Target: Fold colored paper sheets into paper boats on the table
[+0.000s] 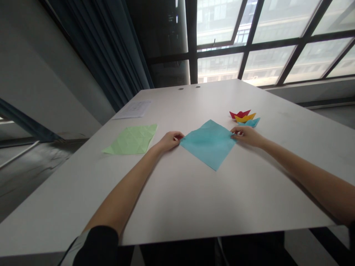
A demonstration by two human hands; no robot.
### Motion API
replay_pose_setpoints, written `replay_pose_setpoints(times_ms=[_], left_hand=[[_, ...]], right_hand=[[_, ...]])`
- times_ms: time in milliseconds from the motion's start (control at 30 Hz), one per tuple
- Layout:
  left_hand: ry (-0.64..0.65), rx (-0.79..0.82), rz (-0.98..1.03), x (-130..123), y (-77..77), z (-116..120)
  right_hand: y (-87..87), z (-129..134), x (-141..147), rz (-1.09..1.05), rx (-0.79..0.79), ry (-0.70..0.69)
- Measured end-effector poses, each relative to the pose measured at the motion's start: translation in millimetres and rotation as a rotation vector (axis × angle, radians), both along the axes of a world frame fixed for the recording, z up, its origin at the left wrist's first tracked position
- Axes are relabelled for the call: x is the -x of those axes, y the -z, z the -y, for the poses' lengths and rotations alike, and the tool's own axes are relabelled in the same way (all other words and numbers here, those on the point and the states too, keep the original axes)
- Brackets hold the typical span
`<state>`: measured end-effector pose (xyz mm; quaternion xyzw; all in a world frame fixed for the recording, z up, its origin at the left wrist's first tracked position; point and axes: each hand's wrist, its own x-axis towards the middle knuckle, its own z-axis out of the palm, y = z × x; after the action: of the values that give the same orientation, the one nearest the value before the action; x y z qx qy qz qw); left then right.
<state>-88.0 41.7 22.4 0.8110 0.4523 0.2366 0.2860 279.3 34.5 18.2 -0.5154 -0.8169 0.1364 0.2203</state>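
A square sheet of blue paper point(210, 145) is turned like a diamond on the table, one corner pointing at me. My left hand point(171, 141) pinches its left corner. At the opposite corner, my right hand point(246, 135) has the paper between thumb and fingers. Just beyond my right hand stand three folded paper boats: a red boat point(239, 114), a yellow boat point(245, 118) and a blue boat point(250, 122), close together. To the left of my left hand lies a creased sheet of light green paper point(131, 139).
The white table point(172, 207) reaches back toward the windows point(222, 66). A printed white sheet point(133, 109) lies by its left edge. Two small round discs, one of them a grey disc point(181, 88), sit near the far edge. A dark blue curtain point(111, 44) hangs behind.
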Motion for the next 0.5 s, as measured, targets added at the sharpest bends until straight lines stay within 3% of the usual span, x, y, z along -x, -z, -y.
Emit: replay_pose_setpoints(times_ms=[100, 233, 400, 500], left_hand=[[0.037, -0.045, -0.037, 0.0, -1.4, -0.1], [0.044, -0.088, -0.098, -2.1, -4.6, 1.6], [0.065, -0.105, -0.113, -4.5, -5.8, 3.0], [0.068, -0.109, -0.123, -4.3, -5.2, 2.6]], right_hand=[[-0.1, 0.2, 0.1, 0.038, -0.061, -0.055], [-4.0, 7.7, 8.7, 0.121, -0.275, -0.177], [-14.6, 30.8, 33.6, 0.185, -0.506, -0.222], [-18.5, 45.8, 49.7, 0.198, -0.565, -0.379]])
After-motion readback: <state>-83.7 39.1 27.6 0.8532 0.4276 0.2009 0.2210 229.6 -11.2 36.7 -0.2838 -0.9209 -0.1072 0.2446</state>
